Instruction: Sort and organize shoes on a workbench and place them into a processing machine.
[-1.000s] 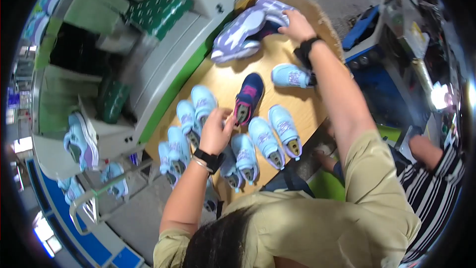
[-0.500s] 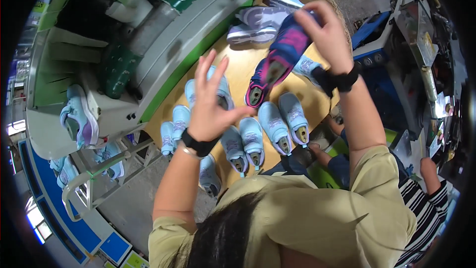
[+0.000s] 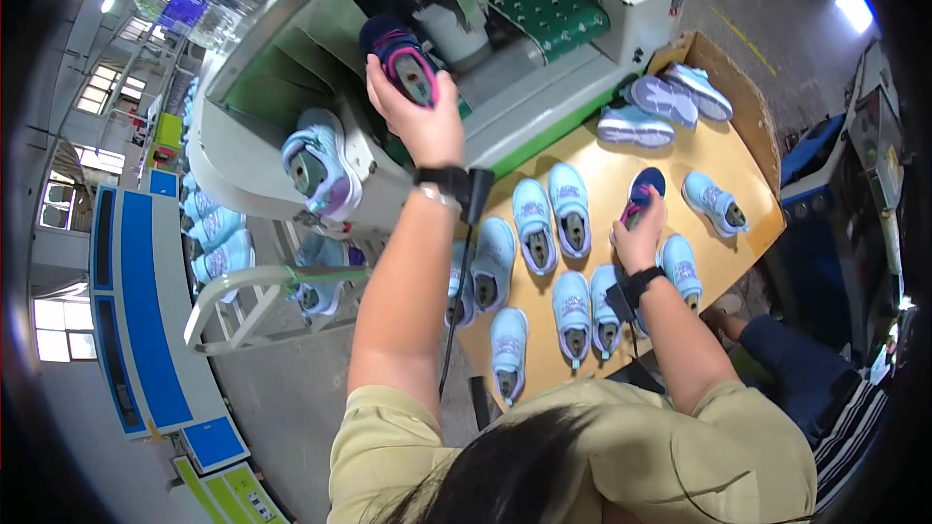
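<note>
My left hand [image 3: 422, 126] is closed around a navy shoe with a pink-edged opening [image 3: 396, 47], raised in front of the machine's strip-curtained mouth. A grey-green form shows inside that shoe. Over the table, my right hand [image 3: 641, 235] grips a second navy and pink shoe [image 3: 648, 180]; the fingers cover much of it. Around the right hand stand several light blue shoes, among them one to its right [image 3: 714, 204] and one to its left [image 3: 571, 209]. A black band circles each wrist.
The tan table [image 3: 621, 160] has a cardboard wall [image 3: 743, 107] at its far right, with pale shoes on their sides beside it. A light blue shoe [image 3: 325, 170] sits on the machine's ledge [image 3: 233, 150]. A metal rack [image 3: 243, 296] stands left; another person's leg [image 3: 796, 349] is at right.
My view has swung left. Half a second ago the right hand held a navy shoe up and the left was empty and spread; now each hand holds one, the left at the machine.
</note>
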Demonstrator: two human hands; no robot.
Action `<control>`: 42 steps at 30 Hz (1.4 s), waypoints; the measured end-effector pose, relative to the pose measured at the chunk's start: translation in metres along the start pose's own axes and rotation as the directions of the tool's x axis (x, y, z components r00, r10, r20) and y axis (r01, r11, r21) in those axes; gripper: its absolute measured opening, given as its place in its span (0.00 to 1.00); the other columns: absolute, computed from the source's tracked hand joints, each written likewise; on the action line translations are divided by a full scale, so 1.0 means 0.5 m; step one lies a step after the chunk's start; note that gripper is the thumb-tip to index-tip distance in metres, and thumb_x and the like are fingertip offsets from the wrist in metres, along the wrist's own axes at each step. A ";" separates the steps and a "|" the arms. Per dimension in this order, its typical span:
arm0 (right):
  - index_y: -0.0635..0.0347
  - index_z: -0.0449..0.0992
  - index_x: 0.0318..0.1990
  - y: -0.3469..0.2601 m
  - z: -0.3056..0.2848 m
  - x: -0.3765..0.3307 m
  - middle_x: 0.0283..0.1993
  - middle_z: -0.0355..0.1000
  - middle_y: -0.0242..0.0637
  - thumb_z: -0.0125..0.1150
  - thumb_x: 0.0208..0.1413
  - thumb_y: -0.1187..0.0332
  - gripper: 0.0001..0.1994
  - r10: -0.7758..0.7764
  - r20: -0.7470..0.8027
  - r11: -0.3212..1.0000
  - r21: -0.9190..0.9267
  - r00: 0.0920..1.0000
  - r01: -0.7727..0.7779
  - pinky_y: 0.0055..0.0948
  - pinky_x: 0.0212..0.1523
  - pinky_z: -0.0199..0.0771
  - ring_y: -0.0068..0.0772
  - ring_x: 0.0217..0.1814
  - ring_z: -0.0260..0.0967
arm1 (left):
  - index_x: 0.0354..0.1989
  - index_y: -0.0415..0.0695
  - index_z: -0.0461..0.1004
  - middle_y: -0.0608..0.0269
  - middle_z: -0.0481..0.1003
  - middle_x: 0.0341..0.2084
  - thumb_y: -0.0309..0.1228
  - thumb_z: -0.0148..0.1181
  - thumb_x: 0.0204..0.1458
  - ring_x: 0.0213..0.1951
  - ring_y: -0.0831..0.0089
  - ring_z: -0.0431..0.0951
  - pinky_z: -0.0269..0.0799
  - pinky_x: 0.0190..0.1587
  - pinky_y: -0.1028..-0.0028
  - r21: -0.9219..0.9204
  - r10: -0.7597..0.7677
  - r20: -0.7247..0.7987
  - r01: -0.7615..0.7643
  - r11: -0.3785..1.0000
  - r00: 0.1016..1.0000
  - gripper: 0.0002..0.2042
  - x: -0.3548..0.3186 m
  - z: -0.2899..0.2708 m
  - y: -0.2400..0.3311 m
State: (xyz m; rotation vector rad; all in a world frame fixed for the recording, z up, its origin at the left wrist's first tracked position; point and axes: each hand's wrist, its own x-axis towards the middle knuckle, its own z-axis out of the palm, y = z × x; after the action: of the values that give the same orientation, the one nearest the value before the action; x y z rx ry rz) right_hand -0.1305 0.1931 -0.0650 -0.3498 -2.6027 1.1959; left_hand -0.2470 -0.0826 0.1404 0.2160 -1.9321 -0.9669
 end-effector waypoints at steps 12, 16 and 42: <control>0.59 0.57 0.66 -0.525 -0.078 0.366 0.62 0.64 0.50 0.65 0.48 0.71 0.36 -0.640 -0.158 0.627 0.457 0.752 0.631 0.35 0.66 0.60 0.47 0.65 0.62 | 0.69 0.35 0.45 0.40 0.47 0.68 0.31 0.62 0.54 0.70 0.50 0.47 0.44 0.69 0.61 -0.122 -0.130 0.290 0.171 0.978 0.948 0.39 -0.029 -0.072 -0.032; 0.49 0.54 0.70 -0.548 0.117 0.518 0.68 0.59 0.48 0.61 0.52 0.77 0.38 -0.653 0.191 0.752 0.278 0.733 0.598 0.36 0.66 0.58 0.47 0.69 0.58 | 0.67 0.44 0.57 0.45 0.44 0.70 0.27 0.60 0.51 0.71 0.51 0.47 0.44 0.69 0.58 0.013 -0.129 0.566 0.147 0.989 0.815 0.33 -0.177 -0.192 0.032; 0.59 0.53 0.69 0.162 -0.337 -0.205 0.68 0.57 0.46 0.59 0.60 0.69 0.32 0.012 0.359 0.940 0.315 0.933 -0.133 0.31 0.66 0.57 0.38 0.69 0.57 | 0.46 0.37 0.74 0.54 0.76 0.42 0.23 0.53 0.58 0.43 0.65 0.76 0.70 0.47 0.72 0.062 -0.169 0.972 0.513 0.856 0.165 0.09 -0.612 -0.306 0.162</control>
State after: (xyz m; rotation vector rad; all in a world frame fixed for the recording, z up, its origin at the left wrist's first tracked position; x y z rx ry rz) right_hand 0.0295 0.3305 -0.0344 -0.1754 -2.6128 1.8470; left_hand 0.0625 0.0444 0.0328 -0.2161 -2.8889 -2.0543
